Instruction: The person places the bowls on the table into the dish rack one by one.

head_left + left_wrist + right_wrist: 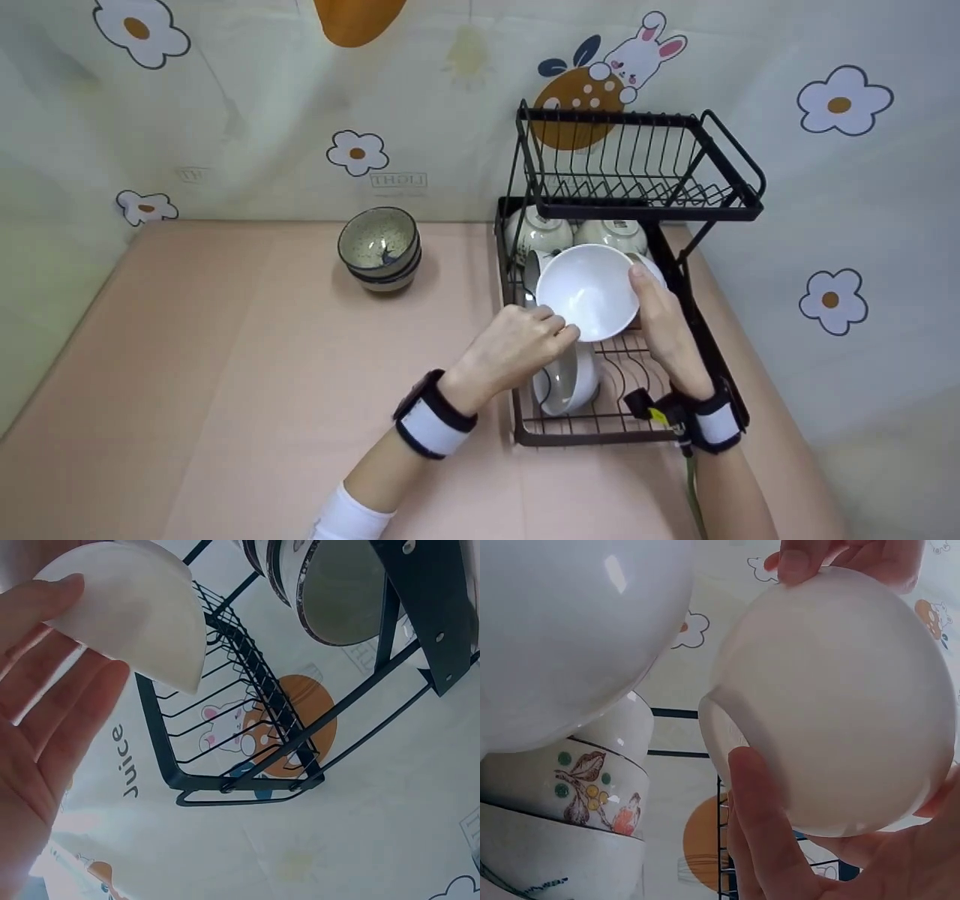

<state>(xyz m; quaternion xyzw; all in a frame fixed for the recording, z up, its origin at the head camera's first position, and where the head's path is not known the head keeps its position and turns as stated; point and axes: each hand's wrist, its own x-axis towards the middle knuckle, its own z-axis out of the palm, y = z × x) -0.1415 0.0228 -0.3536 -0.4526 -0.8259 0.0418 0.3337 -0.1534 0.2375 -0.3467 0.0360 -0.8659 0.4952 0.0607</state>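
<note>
Both hands hold the plain white ceramic bowl (pixel 589 291) above the lower tier of the black wire dish rack (pixel 679 259): the left hand (pixel 517 346) pinches its near rim, the right hand (pixel 664 326) cups its far side; several bowls sit racked already, while the stacked patterned bowls (pixel 379 249) wait on the pink surface (pixel 247 360).

**White bowl over the rack**

Held between both hands: white bowl (pixel 589 291), left hand (pixel 517 349) at lower rim, right hand (pixel 664 322) at right edge. Below, black dish rack (pixel 720 352) with bowls. Stacked patterned bowls (pixel 379 249) on pink surface (pixel 247 375).
</note>
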